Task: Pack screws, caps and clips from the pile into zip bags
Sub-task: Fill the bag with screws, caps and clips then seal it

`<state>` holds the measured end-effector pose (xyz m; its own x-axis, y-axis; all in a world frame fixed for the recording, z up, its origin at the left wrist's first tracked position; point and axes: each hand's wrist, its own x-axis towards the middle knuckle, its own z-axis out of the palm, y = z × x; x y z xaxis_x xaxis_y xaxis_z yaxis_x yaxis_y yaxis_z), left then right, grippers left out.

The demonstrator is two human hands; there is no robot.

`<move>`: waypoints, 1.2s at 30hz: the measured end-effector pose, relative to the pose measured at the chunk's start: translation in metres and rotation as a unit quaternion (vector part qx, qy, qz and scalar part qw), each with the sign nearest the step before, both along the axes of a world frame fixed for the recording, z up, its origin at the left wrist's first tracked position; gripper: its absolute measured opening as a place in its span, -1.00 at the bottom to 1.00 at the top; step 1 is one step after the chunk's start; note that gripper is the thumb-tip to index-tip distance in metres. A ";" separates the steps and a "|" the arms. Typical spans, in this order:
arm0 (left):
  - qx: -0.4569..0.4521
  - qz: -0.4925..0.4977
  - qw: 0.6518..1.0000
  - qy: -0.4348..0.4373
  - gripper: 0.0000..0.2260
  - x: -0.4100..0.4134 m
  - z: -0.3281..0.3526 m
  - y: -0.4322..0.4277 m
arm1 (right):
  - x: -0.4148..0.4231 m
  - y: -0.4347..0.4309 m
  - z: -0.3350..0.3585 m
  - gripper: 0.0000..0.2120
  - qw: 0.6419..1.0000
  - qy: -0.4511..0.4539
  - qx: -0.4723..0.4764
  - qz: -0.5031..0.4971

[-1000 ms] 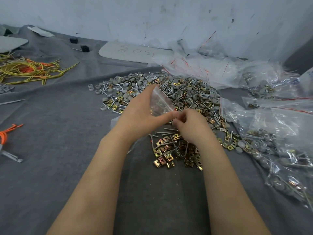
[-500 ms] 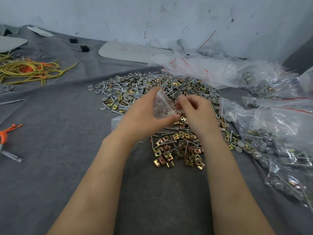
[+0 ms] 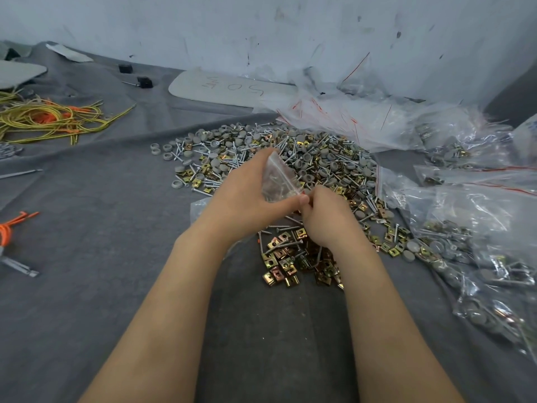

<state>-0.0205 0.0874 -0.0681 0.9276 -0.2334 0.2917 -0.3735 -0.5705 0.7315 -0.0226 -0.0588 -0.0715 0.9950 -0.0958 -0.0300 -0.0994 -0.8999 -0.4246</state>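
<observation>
Grey cloth [image 3: 101, 257] spread under a scuffed white wall [image 3: 261, 30]. One big pile [image 3: 319, 158] of screws, grey caps and brass clips sits dead centre, far too many to count. Packed bags [image 3: 465, 228] heap up at 3 o'clock of it, overlapping, number unclear. Yellow and orange cords [image 3: 49, 120] lie at 10 o'clock, two black blocks [image 3: 144, 82] at 11. Two hands, one zip bag [image 3: 279, 178]: the left hand [image 3: 247, 196] grips it above the pile, thumb and fingers wrapped round its clear sides, screws inside. The right hand [image 3: 328, 219] has its fingers curled tight at the bag's red-lined edge, 5 o'clock, touching the left thumb — what they pinch is hidden.
</observation>
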 end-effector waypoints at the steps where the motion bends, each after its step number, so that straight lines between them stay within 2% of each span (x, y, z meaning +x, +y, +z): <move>1: 0.002 -0.001 1.000 0.001 -0.17 0.000 0.000 0.000 | -0.001 -0.001 0.001 -0.78 1.000 0.004 0.006 0.006; 6: 0.006 0.000 1.000 0.002 -0.17 0.001 -0.001 0.000 | -0.004 0.006 0.002 -0.80 0.996 0.067 -0.039 0.052; 10: -0.004 0.000 1.000 0.001 -0.17 0.001 -0.002 0.000 | -0.003 0.007 -0.001 -0.78 0.997 0.047 -0.040 0.052; 12: -0.003 0.000 1.000 0.000 -0.16 0.001 -0.002 0.000 | 0.000 0.003 -0.002 -0.82 0.999 -0.002 0.046 0.009; 14: 0.000 0.002 1.000 -0.007 -0.15 0.001 -0.003 0.000 | 0.002 -0.004 0.002 -0.91 0.982 -0.093 0.158 -0.039; 16: 0.004 -0.002 1.000 -0.009 -0.15 0.002 -0.002 0.000 | 0.002 -0.009 0.006 -0.93 0.936 -0.170 0.302 -0.058; 18: 0.015 -0.008 1.000 -0.010 -0.16 0.002 -0.003 -0.002 | 0.000 -0.008 0.011 -0.97 0.895 -0.179 0.407 -0.026; 21: 0.020 -0.016 1.000 -0.008 -0.19 0.002 -0.003 -0.003 | -0.004 -0.001 0.013 -0.89 0.890 -0.135 0.429 0.071; 23: 0.002 -0.015 1.000 -0.002 -0.18 0.001 -0.002 -0.003 | -0.005 0.000 0.014 -0.79 0.888 -0.137 0.432 0.077; 24: -0.003 -0.011 1.000 -0.003 -0.16 0.001 -0.001 -0.002 | -0.005 -0.002 0.014 -0.77 0.892 -0.152 0.421 0.062; 26: -0.006 -0.005 1.000 -0.009 -0.13 0.000 -0.001 0.000 | -0.003 -0.008 0.013 -0.80 0.922 -0.173 0.346 0.038; 27: -0.008 -0.004 1.000 -0.009 -0.13 0.000 -0.001 0.000 | -0.003 -0.012 0.012 -0.84 0.944 -0.155 0.287 0.040; 29: -0.009 -0.003 1.000 -0.006 -0.16 0.001 -0.002 0.001 | -0.003 -0.015 0.010 -0.90 0.981 -0.058 0.171 0.067; 32: -0.007 0.011 1.000 -0.006 -0.16 0.003 -0.003 0.003 | -0.005 -0.012 0.006 -0.90 0.990 0.054 0.071 0.106; 36: -0.004 0.012 1.000 -0.002 -0.15 0.003 -0.001 0.002 | -0.007 -0.005 0.008 -0.89 0.990 0.080 0.010 0.118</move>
